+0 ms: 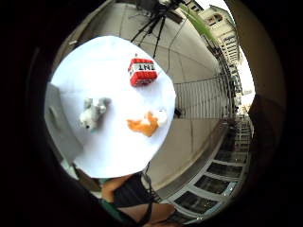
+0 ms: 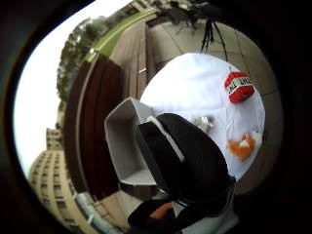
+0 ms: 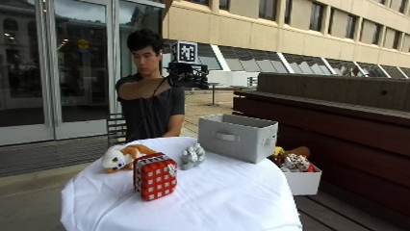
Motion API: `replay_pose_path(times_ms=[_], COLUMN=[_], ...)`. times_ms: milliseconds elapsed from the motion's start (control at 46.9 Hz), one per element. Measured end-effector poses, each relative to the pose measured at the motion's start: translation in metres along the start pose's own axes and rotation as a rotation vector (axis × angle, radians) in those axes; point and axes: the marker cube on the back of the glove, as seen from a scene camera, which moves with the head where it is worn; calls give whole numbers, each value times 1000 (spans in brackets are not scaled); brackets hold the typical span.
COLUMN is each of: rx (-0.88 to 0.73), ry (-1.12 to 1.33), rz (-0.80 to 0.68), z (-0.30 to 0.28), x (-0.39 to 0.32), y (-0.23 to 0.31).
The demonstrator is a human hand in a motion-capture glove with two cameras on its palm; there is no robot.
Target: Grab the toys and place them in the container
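Outside view: hand (image 3: pixel 187 74) raised high above counter (image 3: pixel 218 197), holding nothing, finger position cannot be told; three toys beside grey container (image 3: pixel 236 136).

outside view: across worktop (image 3: pixel 192 197), facing the person, near | both palm views: high above, looking down | shared: worktop, red block toy (image 3: pixel 154 176), grey container (image 3: pixel 236 136)

A smooth white cloth (image 3: pixel 224 197) with soft folds covers the desk. The grey container (image 3: pixel 236 136) looks like matt fabric, and the red-and-white cube (image 3: pixel 155 176), grey toy (image 3: pixel 192 156) and orange-and-white toy (image 3: pixel 123 157) look like soft plush.
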Motion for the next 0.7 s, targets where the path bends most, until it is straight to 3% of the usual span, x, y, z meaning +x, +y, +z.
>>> replay_pose_path(times_ms=[597,640,704], rx=[-14,-35,-129], ry=[42,43,47], rz=[16,74,275], z=[6,7,7], x=[31,39,48], y=[9,10,17])
